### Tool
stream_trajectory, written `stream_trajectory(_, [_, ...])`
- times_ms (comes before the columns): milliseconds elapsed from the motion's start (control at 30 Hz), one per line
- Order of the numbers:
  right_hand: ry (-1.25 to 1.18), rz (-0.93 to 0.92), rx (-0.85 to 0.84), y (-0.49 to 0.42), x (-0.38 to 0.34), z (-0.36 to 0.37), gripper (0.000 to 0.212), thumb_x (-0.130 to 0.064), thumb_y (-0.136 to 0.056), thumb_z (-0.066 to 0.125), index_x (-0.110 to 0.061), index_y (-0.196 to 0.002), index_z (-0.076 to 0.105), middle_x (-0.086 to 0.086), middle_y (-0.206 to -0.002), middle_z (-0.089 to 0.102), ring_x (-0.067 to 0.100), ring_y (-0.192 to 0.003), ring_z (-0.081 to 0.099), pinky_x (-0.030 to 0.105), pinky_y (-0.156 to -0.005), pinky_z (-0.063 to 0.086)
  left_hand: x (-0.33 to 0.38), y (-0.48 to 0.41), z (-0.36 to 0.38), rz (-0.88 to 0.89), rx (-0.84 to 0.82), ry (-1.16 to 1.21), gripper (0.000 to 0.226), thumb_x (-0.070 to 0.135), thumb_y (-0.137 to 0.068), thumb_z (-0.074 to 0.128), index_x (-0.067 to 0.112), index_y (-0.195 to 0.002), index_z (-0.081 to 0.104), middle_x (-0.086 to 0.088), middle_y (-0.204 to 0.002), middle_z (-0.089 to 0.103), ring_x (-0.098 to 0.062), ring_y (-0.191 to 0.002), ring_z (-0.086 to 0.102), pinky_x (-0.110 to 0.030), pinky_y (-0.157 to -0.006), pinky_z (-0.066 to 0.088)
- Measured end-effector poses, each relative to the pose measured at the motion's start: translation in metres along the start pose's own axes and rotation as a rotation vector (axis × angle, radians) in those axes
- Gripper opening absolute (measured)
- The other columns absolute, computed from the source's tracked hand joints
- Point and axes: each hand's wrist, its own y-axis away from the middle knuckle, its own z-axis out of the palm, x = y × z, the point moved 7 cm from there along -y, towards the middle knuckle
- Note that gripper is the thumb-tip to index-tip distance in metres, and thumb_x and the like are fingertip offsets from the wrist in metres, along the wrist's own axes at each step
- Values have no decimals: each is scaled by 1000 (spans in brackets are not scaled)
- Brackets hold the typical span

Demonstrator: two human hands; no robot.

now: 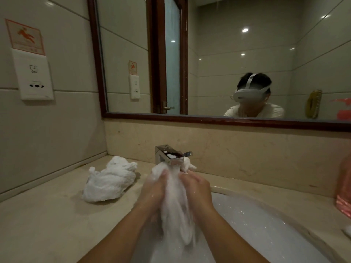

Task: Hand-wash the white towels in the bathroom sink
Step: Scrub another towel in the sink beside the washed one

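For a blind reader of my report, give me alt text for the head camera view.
The left hand and right hand hold a wet white towel under the chrome faucet, over the white sink. A second white towel lies crumpled on the beige counter to their left; a wood-framed mirror hangs behind.

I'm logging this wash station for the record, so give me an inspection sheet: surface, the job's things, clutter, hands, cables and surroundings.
Surface: beige stone counter with a white sink set into it.
Job's things: held towel under the faucet, water seemingly running over it; second towel bunched on the counter, left of the sink.
Clutter: pink item at the right edge, too cropped to identify.
Hands: left hand and right hand both grip the held towel, fingers curled round it.
Cables: nothing seen.
Surroundings: wood-framed mirror; wall socket on the tiled left wall.
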Motion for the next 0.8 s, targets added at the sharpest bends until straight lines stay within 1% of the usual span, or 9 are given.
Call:
stream_trajectory(67, [94, -5, -98, 3, 8, 9, 26, -46, -98, 69, -29, -117, 76, 2, -104, 79, 17, -96, 75, 32, -82, 60, -3, -1, 0, -61, 32, 65, 39, 50, -105, 55, 15, -119, 62, -1, -94, 70, -16, -82, 68, -27, -62, 54])
stream_trajectory(167, [122, 60, -207, 5, 25, 22, 66, -83, -80, 66, -47, -134, 55, -9, -120, 75, 20, -111, 74, 48, -97, 61, -8, 0, 3, -96, 33, 265, 43, 50, -100, 65, 17, -128, 66, -10, -103, 77, -30, -90, 76, -46, -82, 64])
stream_trajectory(267, [130, -22, -211, 4, 17, 20, 55, -75, -90, 62, -39, -131, 62, -6, -110, 80, 17, -100, 78, 48, -93, 63, -8, 2, 10, -59, -71, 286, 36, 46, -96, 72, 19, -119, 72, -9, -98, 81, -30, -89, 79, -52, -88, 63])
stream_trajectory(400, [116, 86, 37, 1, 26, 9, 83, -94, -62, 65, -30, -115, 63, 0, -100, 78, 25, -90, 77, 50, -82, 65, -6, 8, 15, -5, -171, 252, 28, 34, -96, 72, 14, -117, 73, -8, -97, 81, -25, -88, 79, -37, -77, 64])
stream_trajectory(467, [50, 96, 106, -2, 26, 9, 81, -86, -62, 70, -26, -115, 63, 4, -100, 77, 27, -90, 77, 52, -81, 66, -3, 12, 15, 26, -199, 197, 33, 46, -93, 74, 21, -115, 74, -2, -98, 82, -17, -88, 79, -32, -76, 63])
stream_trajectory(533, [-47, 68, 130, -2, 17, 8, 62, -68, -75, 74, -25, -118, 66, 3, -102, 77, 26, -93, 77, 52, -85, 65, -4, 17, 19, 7, -267, 196, 43, 57, -89, 74, 26, -118, 74, 0, -102, 81, -17, -93, 79, -39, -87, 63])
stream_trajectory(633, [-165, 16, 49, 0, 6, 9, 33, -39, -93, 71, -21, -121, 73, 5, -105, 81, 29, -98, 78, 54, -93, 63, -6, 22, 21, -19, -306, 263, 36, 50, -96, 69, 30, -126, 68, 1, -108, 80, -18, -99, 78, -43, -92, 62])
stream_trajectory(733, [-218, -16, -49, 3, -3, 10, 19, -17, -102, 67, -13, -118, 76, 13, -103, 81, 34, -101, 78, 52, -94, 62, 0, 17, 16, 13, -228, 248, 28, 44, -99, 66, 21, -114, 73, 4, -87, 81, -10, -81, 78, -28, -68, 63])
stream_trajectory(800, [-145, -40, -38, 5, -5, 7, 23, -21, -99, 73, -14, -122, 73, 9, -106, 81, 28, -101, 78, 48, -94, 63, 0, 17, 17, -60, -209, 301, 33, 47, -96, 70, 16, -104, 75, -4, -86, 81, -19, -80, 79, -34, -69, 64])
